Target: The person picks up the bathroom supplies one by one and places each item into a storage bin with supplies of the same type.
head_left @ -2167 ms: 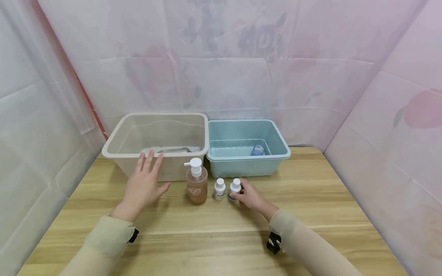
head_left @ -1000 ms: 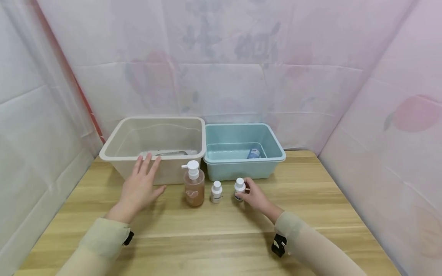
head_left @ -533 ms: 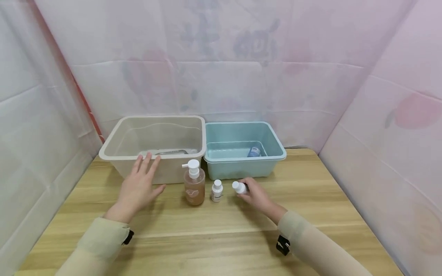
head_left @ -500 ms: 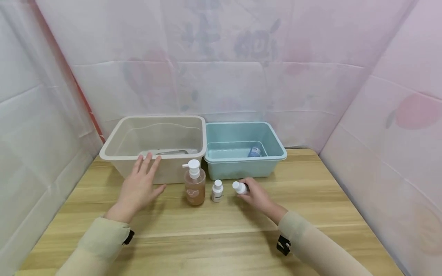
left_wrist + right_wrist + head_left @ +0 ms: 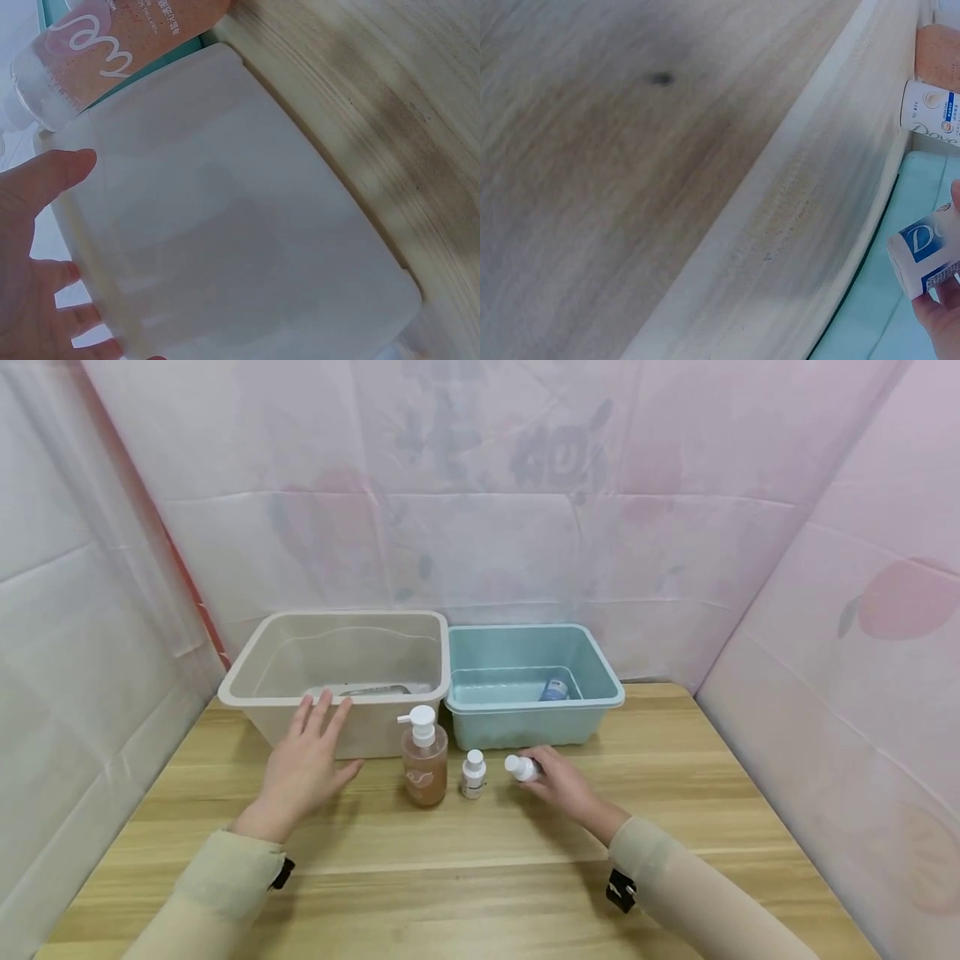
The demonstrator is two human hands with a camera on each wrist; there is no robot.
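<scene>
Tipped over since a second ago, the small white-capped bottle with the blue label [image 5: 520, 767] is now lying nearly sideways in the right hand [image 5: 558, 785], cap pointing left, where earlier it was standing upright on the counter; it is hanging just off the wood, in front of the pale blue plastic bin [image 5: 534, 705]. The right hand's fingers are curling round the bottle's body, and the wrist view is showing the label [image 5: 924, 252] pinched at its edge. The left hand [image 5: 303, 767] is staying where it was, fingers spread and straight, holding nothing, its fingertips touching the front wall of the beige translucent plastic tub [image 5: 337, 697].

Judging by the grip, the lift is under way; the next move would call for carrying the bottle up over the blue bin's near rim.

Left of the blue bin's front, a second small white-capped bottle [image 5: 473, 773] is standing upright, and beyond it a peach-coloured pump bottle with a white dispenser [image 5: 425, 760]. Inside the blue bin a blue-labelled bottle [image 5: 554, 690] is lying at the back. The tub is sitting touching the bin's left side. All of it is resting on the light wooden counter [image 5: 465, 868], enclosed by pale pink sheeting with faint floral prints [image 5: 480, 485].
</scene>
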